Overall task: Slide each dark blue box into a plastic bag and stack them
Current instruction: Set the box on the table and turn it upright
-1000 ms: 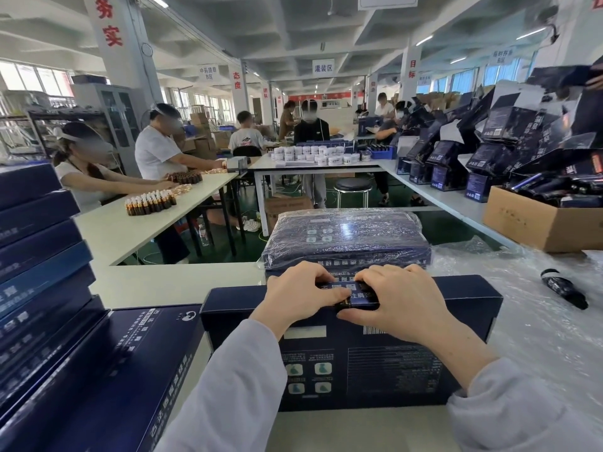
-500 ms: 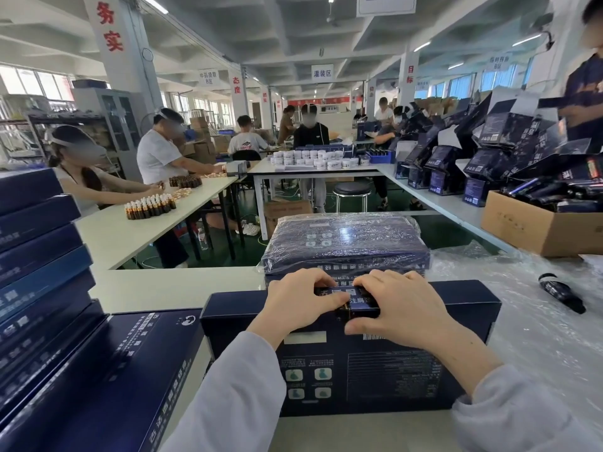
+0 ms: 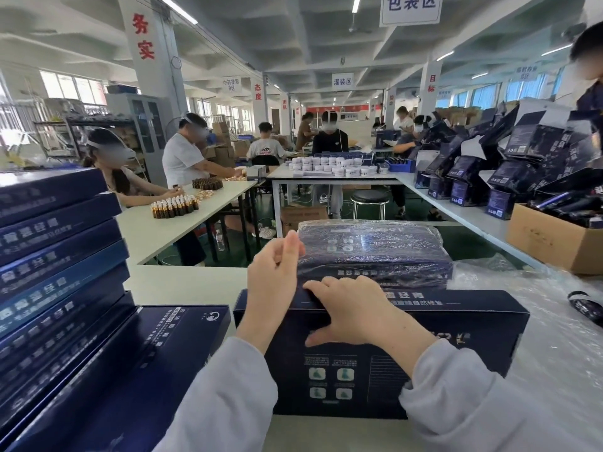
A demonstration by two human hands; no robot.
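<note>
A dark blue box (image 3: 456, 347) stands tilted on its edge on the table in front of me. My right hand (image 3: 355, 311) grips its top edge, with the fingers over the far side and the thumb on the near face. My left hand (image 3: 272, 282) is raised off the box, and its thumb and fingertips meet beside the near left corner of the bagged stack (image 3: 375, 252). I cannot tell if they pinch anything. That stack of dark blue boxes in clear plastic lies just behind the upright box.
A tall stack of unbagged dark blue boxes (image 3: 58, 256) fills the left, with one box (image 3: 146, 353) lying flat beside it. Clear plastic bags (image 3: 554, 337) cover the table on the right, with a black object (image 3: 587, 305) on them. A cardboard carton (image 3: 554, 243) stands behind. Other workers sit at far tables.
My left hand has lifted off the box's top edge and risen towards the bagged stack. My right hand has stayed on the edge. The small dark thing both hands held is out of sight.
</note>
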